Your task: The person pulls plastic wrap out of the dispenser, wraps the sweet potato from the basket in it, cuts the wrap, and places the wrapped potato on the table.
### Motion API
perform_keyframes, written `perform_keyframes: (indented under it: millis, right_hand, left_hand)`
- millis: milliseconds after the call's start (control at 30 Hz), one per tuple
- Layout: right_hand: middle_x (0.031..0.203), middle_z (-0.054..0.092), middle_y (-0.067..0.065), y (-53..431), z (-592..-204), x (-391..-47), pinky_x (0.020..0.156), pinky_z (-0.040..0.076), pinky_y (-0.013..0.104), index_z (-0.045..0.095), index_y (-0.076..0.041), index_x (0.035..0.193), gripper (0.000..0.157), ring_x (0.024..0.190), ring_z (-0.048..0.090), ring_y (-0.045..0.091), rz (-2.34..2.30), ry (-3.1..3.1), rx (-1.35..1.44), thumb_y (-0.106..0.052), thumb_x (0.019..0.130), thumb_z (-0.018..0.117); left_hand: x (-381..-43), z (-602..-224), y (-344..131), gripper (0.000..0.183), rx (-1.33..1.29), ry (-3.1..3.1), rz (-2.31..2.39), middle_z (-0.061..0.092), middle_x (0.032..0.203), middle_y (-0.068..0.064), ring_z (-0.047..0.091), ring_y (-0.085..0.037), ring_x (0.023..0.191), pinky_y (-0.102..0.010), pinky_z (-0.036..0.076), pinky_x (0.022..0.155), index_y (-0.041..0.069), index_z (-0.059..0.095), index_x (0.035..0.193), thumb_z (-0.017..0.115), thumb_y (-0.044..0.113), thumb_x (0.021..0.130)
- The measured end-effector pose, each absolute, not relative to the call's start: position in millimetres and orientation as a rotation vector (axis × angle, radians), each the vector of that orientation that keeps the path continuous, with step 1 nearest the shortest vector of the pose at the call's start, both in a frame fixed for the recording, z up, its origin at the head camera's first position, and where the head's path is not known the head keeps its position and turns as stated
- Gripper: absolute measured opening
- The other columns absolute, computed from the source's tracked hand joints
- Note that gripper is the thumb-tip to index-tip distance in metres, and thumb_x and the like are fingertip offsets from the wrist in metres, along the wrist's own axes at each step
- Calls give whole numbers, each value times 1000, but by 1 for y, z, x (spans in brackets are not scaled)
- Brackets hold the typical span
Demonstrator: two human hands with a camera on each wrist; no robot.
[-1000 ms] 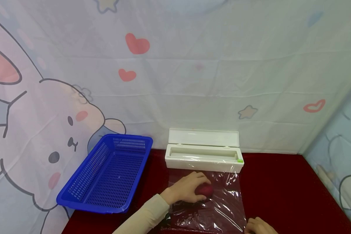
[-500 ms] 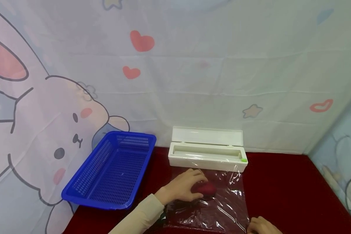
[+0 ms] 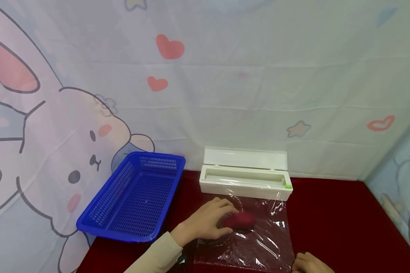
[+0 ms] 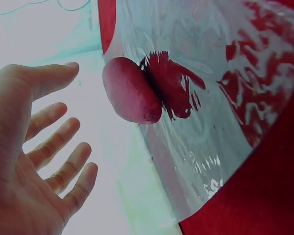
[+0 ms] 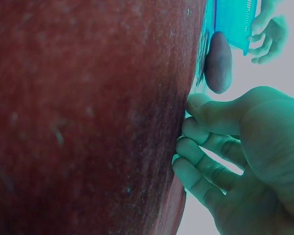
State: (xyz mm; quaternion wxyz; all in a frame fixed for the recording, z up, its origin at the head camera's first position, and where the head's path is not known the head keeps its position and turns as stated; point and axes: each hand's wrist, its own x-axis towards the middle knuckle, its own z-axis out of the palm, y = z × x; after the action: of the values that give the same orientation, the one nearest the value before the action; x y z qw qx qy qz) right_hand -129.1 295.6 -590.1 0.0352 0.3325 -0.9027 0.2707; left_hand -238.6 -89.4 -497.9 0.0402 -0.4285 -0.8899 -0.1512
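Note:
A reddish, oblong sweet potato (image 4: pixel 131 90) lies on a sheet of clear cling film (image 3: pixel 246 246) drawn out from a white cling film dispenser (image 3: pixel 246 188). Beside the sweet potato's left end in the head view is my left hand (image 3: pixel 206 220), fingers spread and relaxed. The left wrist view shows a gap between those fingers and the sweet potato. At the film's near right corner, my right hand (image 3: pixel 309 263) pinches the film edge between thumb and curled fingers, low against the dark red cloth. Part of this hand is cut off by the head view's lower border.
A blue plastic basket (image 3: pixel 130 204) stands to the left on the red tablecloth (image 3: pixel 331 220). The dispenser's lid (image 3: pixel 246 158) is raised at the back, and a green slider (image 3: pixel 288 186) sits at its right end. Behind hangs a patterned curtain (image 3: pixel 225 94).
My left hand has let go of the sweet potato and drawn back to the left, leaving it on the film. The right hand stays at the film's corner. The head view has shifted slightly.

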Motion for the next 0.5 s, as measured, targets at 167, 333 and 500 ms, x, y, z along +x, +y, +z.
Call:
perform_keyframes:
  millis: [167, 333, 500]
  right_hand:
    - [83, 46, -27, 304, -606, -133, 57, 35, 19, 64, -24, 78, 24, 76, 36, -11, 796, -2715, 1047, -16, 91, 82]
    - [83, 46, -28, 312, -622, -138, 57, 35, 17, 63, -27, 78, 25, 76, 36, -12, 758, -2722, 1011, -20, 92, 83]
    - [83, 45, -27, 310, -609, -135, 58, 36, 19, 63, -26, 78, 25, 76, 35, -11, 759, -2772, 1005, -17, 90, 83]
  left_hand:
    - [-224, -495, -103, 51, -1314, -2709, -467, 65, 133, 7, 59, -14, 117, -32, 53, 98, 21, 68, 138, 82, 41, 93]
    - [-210, -497, -119, 42, -1304, -2707, -451, 66, 126, 9, 60, -12, 115, -32, 54, 98, 23, 70, 129, 82, 40, 92]
    - [-199, -500, -133, 40, -1293, -2705, -444, 68, 123, 10, 60, -10, 114, -31, 54, 97, 23, 71, 126, 83, 39, 91]
